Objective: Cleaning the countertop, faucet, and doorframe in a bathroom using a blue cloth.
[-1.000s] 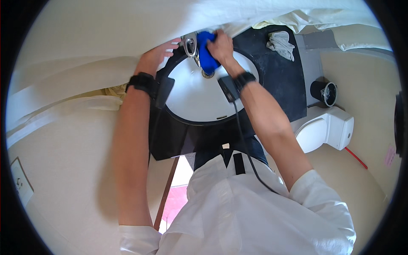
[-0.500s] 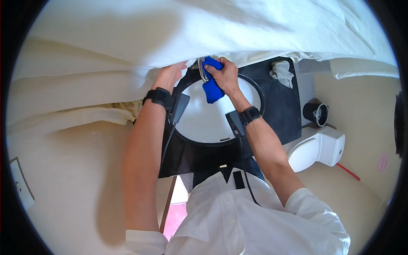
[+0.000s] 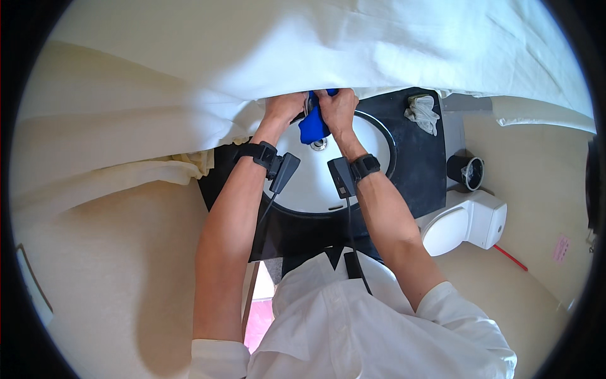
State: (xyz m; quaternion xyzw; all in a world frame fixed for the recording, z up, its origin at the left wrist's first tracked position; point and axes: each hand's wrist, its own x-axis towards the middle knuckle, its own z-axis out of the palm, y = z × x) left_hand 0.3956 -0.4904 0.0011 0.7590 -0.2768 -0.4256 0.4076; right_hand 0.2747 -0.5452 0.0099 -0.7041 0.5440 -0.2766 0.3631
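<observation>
Right hand (image 3: 338, 108) squeezes the blue cloth (image 3: 311, 128) at the top middle; left hand (image 3: 285, 107) touches beside it, grip unclear.

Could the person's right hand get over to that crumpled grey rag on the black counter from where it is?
Probably yes: the grey rag lies in the open, right of the right hand, with bare black counter between. That hand holds a blue cloth.

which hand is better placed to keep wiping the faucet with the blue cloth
Right, probably. The right hand is closed on the blue cloth at the faucet above the white basin. The left hand sits beside it, only touching.
</observation>
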